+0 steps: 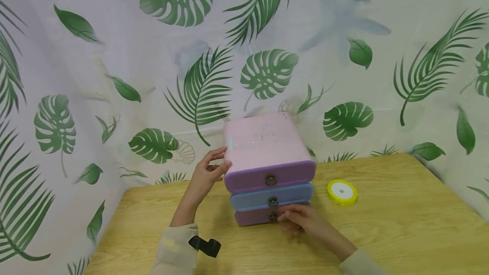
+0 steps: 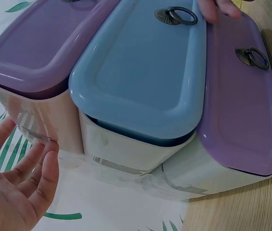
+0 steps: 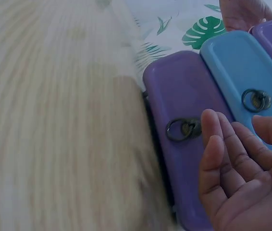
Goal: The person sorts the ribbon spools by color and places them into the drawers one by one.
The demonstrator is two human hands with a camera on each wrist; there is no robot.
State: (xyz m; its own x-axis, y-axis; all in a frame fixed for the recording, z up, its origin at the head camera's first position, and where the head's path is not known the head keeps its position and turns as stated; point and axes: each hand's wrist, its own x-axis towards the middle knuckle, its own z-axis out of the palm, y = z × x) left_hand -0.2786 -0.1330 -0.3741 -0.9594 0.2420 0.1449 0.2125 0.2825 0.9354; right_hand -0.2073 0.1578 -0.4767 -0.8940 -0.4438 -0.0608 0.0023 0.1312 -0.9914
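A small three-tier drawer cabinet point(image 1: 263, 135) with a pink top stands on the table. Its top drawer point(image 1: 248, 181) is purple, the middle drawer point(image 2: 136, 67) blue and the bottom drawer point(image 3: 179, 82) purple, each with a dark ring pull. My left hand point(image 1: 204, 177) touches the left side of the top tier with its fingertips, fingers slightly bent. In front of the bottom drawer is my right hand point(image 1: 305, 220), its fingers loosely bent beside the bottom ring pull point(image 3: 190, 128) and holding nothing. Narrow gaps show behind the edges of the upper two drawer fronts in the left wrist view.
A yellow-rimmed spool point(image 1: 341, 192) with a white centre lies flat on the wooden table point(image 1: 397, 224), right of the cabinet. Behind the table hangs a white cloth point(image 1: 267, 29) printed with green leaves. A black strap point(image 1: 205, 246) is on the left sleeve.
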